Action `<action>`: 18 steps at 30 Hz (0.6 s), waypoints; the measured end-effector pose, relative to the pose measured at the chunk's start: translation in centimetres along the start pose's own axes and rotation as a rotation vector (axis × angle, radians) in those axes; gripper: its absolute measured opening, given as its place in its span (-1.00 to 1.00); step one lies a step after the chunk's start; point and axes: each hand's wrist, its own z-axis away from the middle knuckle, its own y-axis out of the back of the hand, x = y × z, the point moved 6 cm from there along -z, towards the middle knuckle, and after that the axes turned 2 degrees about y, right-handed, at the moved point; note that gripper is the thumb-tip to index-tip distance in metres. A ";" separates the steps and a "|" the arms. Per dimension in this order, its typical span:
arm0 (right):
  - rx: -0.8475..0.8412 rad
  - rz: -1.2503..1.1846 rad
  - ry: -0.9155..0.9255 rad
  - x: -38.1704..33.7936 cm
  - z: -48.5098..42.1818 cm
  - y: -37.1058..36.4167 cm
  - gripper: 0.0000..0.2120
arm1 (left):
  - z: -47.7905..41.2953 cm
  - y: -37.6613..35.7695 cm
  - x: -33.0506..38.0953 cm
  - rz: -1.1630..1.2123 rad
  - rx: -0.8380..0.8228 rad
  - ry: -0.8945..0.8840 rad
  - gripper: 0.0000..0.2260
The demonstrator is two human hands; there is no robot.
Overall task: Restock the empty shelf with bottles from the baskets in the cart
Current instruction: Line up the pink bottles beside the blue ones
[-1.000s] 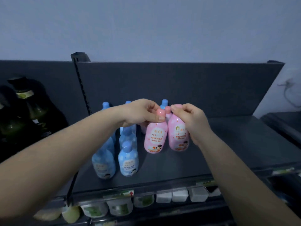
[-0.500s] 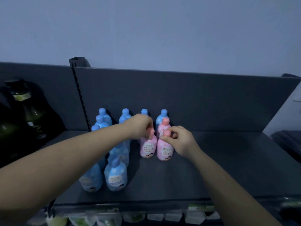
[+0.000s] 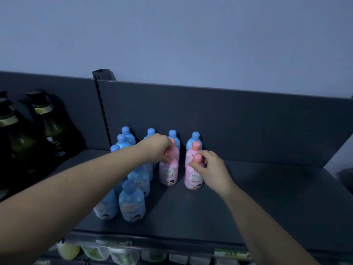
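The left hand [image 3: 155,148] clenches its fingers round the cap of the left pink bottle [image 3: 168,174]; the right hand [image 3: 213,170] pinches the right pink bottle [image 3: 193,179] by its cap. Both stand on the shelf [image 3: 267,197], nearer its back edge. Seat them flat (labels forward), then release straight upward.

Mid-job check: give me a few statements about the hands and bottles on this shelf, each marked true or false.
1. The left hand grips a blue bottle. False: it grips the top of the left pink bottle.
2. The right hand pinches the neck of the right pink bottle. True.
3. Both held bottles lie on their sides. False: they are upright on the shelf.
4. Dark bottles stand at the far left. True.
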 end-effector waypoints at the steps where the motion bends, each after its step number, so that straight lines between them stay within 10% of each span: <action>1: 0.002 -0.005 0.000 0.0 -0.1 -0.1 -0.87 | 0.0 0.0 -0.1 0.004 0.006 0.005 -0.82; 18: -0.072 -0.013 -0.056 0.5 -1.4 -0.7 -0.82 | -0.1 -0.1 -0.6 0.100 0.001 0.053 -0.78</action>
